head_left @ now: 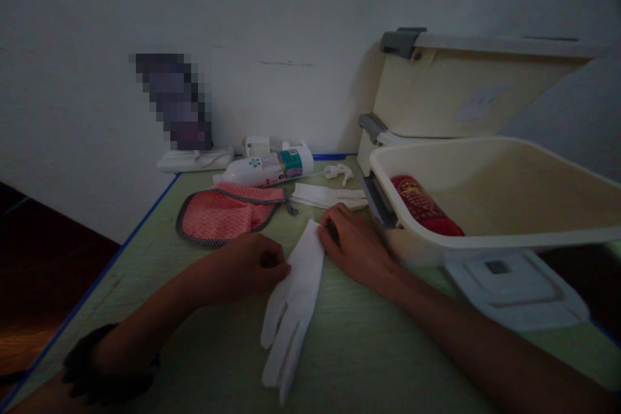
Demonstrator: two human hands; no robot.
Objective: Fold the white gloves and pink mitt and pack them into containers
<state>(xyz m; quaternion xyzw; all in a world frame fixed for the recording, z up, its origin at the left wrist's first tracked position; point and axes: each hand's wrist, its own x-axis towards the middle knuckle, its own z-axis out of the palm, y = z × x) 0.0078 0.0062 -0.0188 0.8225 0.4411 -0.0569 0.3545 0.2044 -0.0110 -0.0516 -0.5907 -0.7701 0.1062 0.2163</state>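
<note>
A white cloth glove [301, 284] lies on the table between my hands, its fingers spread towards me and its cuff pointing away. My left hand [255, 262], with a black scrunchie on the wrist, is closed in a pinch at the glove's left edge. At the cuff's right side, my right hand [354, 242] is closed too, thumb and fingertips on the fabric. Another flat white glove [330, 196] lies behind them. To its left rests a pink cloth [228, 212] with black-and-white checked trim and a small loop.
A cream storage box [485, 246] with raised lid [466, 90] stands right, a red roll [424, 206] inside. A white bottle [269, 167] lies near the wall beside a loose spray head [338, 172]. A pale flat lid-like piece [524, 288] lies before the box. A pixelated object [179, 103] stands back left.
</note>
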